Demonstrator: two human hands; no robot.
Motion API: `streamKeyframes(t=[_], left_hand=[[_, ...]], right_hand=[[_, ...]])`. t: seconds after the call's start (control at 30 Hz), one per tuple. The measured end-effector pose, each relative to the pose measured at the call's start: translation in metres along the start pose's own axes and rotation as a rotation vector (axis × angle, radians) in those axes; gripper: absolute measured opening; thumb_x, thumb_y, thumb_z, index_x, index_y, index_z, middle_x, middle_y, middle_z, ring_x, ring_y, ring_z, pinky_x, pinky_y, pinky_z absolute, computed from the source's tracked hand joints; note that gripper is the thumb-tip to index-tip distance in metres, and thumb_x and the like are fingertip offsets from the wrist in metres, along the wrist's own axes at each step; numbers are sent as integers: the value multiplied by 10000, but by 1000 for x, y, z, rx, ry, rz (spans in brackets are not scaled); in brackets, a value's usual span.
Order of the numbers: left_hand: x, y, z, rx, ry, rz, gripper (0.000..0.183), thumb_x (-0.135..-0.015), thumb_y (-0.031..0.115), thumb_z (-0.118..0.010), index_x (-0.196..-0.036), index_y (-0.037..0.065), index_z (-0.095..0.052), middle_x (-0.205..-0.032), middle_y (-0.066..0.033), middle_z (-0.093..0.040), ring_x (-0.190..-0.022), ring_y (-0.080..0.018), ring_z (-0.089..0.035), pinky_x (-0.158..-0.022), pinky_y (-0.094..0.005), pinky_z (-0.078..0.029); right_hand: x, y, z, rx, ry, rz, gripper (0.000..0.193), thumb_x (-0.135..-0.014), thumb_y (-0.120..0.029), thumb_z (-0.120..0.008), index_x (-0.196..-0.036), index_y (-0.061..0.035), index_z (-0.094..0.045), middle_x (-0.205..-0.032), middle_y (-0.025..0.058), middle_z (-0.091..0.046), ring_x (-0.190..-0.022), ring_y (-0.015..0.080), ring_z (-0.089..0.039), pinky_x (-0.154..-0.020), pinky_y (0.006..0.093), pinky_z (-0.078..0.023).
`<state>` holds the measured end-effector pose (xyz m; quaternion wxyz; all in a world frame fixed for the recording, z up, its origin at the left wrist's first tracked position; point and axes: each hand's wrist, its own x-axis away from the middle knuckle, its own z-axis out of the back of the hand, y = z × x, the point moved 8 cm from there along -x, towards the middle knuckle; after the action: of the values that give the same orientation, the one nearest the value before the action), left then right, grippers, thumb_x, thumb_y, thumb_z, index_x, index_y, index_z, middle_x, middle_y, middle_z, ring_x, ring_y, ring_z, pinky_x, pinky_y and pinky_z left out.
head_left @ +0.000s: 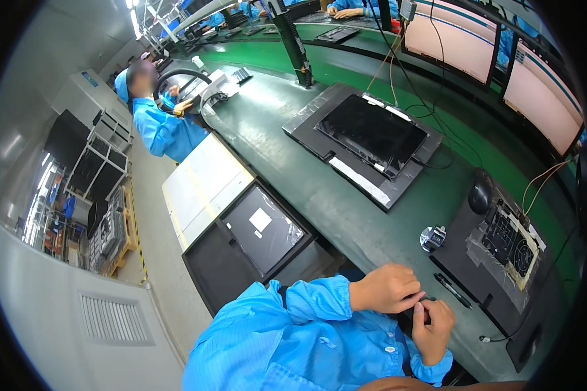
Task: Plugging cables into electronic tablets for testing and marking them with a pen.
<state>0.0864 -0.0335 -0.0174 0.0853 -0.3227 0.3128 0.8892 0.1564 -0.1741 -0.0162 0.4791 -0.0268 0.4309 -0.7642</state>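
My left hand [386,289] and my right hand [434,329] meet at the near edge of the green bench, their fingers curled and the fingertips pinched together. Something small and dark shows between the fingertips, too hidden to name. A dark pen [452,290] lies on the bench just beyond my right hand. Farther off sits a small round silver and black item [432,238]. A dark flat display panel [374,133] rests on a black padded board [306,130] toward the far side of the bench.
At the right, a black mouse [481,191] and a taped control panel [512,246] sit on a black board. Monitors [450,36] stand behind, with hanging cables. To the left are a black tray [209,270] holding a panel and a co-worker in blue [160,127].
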Motion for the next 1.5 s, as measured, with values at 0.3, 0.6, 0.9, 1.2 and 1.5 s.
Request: streamKeyframes(t=[0.3, 0.6, 0.9, 1.2, 1.5], left_hand=[[-7, 3, -2, -59, -34, -29, 381, -878, 157, -897, -694, 107, -568, -668, -65, -550, -608, -283, -576, -559, -433, -476], [-11, 2, -5, -40, -140, 5, 315, -864, 121, -905, -727, 117, -621, -666, -45, -559, -604, -266, -582, -555, -421, -478], [-14, 3, -8, -51, -111, -4, 375, -760, 83, -928, -673, 104, -563, -598, -43, -518, -529, -266, -535, -497, -410, -410], [0, -5, -13, -84, -141, 13, 354, -811, 19, -873, -691, 110, -553, -608, -49, -536, -540, -300, -534, -506, -439, -396], [-24, 75, 0, 103, 29, -449, 251, -1012, 170, -821, -891, -4, -686, -804, -138, -685, -726, -328, -652, -743, -502, -544]], right_hand=[[-5, 1, 6, -64, 22, -15, 82, -897, -101, -849, -893, -72, -772, -693, 59, -641, -618, 278, -621, -574, 420, -455], [-7, 4, 11, -46, 18, -6, 88, -947, -166, -845, -940, -92, -797, -724, 39, -675, -647, 253, -669, -584, 402, -514], [-4, 7, 11, -61, 16, -26, 152, -1012, -221, -798, -986, -72, -806, -844, 70, -766, -761, 266, -748, -631, 407, -570], [1, 9, 11, -163, 116, 33, 252, -1078, -295, -691, -1013, -67, -776, -864, 95, -757, -791, 351, -731, -682, 480, -561], [8, 18, -1, -195, 116, 64, 253, -1041, -269, -709, -914, -54, -669, -823, 142, -689, -806, 384, -701, -693, 504, -554]])
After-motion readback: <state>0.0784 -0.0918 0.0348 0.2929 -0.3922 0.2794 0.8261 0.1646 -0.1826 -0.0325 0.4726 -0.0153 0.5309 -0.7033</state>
